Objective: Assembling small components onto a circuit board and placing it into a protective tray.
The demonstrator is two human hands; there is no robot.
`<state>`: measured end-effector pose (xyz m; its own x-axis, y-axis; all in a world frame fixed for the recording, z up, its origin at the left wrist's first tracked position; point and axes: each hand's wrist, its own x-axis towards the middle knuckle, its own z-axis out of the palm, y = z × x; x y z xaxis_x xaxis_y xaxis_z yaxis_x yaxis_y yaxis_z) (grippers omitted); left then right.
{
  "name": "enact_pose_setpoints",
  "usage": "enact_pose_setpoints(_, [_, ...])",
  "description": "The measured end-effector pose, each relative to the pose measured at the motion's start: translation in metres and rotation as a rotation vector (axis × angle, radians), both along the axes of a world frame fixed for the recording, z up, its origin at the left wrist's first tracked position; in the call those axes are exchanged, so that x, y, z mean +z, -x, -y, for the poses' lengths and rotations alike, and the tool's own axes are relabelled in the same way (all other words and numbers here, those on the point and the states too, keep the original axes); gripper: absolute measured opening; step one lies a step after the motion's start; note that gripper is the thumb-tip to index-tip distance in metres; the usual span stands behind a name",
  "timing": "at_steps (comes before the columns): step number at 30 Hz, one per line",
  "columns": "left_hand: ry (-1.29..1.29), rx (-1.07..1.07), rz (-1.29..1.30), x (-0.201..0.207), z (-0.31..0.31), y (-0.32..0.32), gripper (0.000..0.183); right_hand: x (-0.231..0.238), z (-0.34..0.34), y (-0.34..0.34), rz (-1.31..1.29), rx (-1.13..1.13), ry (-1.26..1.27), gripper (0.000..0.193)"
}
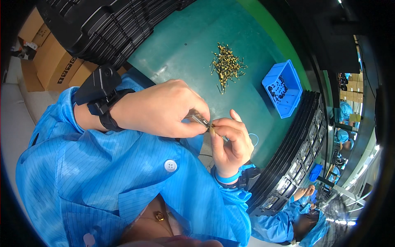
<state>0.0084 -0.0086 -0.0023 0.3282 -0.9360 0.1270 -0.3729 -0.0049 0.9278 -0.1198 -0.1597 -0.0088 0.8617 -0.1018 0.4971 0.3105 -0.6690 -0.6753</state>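
Note:
My left hand [164, 109] is closed around a small silvery metal part [199, 119] with fine openings along it. At the end of that part, the thumb and fingertips of my right hand [232, 144] are pinched together. Whatever sits between those right fingertips is too small and covered to make out. Both hands meet in front of my chest, over the near edge of the green table mat [185, 53]. Beyond them lies a loose pile of small black-and-gold pins [227, 68].
A blue bin [290, 103] holding small black pieces stands right of the pile. Stacked black trays [263, 193] with metal parts line the right side. Black crates [90, 24] rise at the far left above cardboard boxes [53, 61]. A co-worker in blue [271, 228] sits at lower right.

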Motion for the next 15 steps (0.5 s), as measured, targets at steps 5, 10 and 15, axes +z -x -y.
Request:
enact_pose_setpoints(5, [0.055, 0.014, 0.049, -0.0004, 0.0006, 0.0011, 0.014, -0.0005, -0.0001, 0.0001, -0.001, -0.003, -0.005, 0.021])
enact_pose_setpoints(10, [0.127, 0.023, 0.092, -0.0035, 0.0009, 0.0017, 0.013, 0.0007, 0.0018, -0.0002, -0.008, 0.013, 0.013, 0.020])
enact_pose_setpoints(15, [0.204, 0.026, 0.170, -0.0041, 0.0011, 0.0022, 0.012, 0.0051, 0.0054, -0.0008, -0.030, 0.062, 0.049, 0.018])
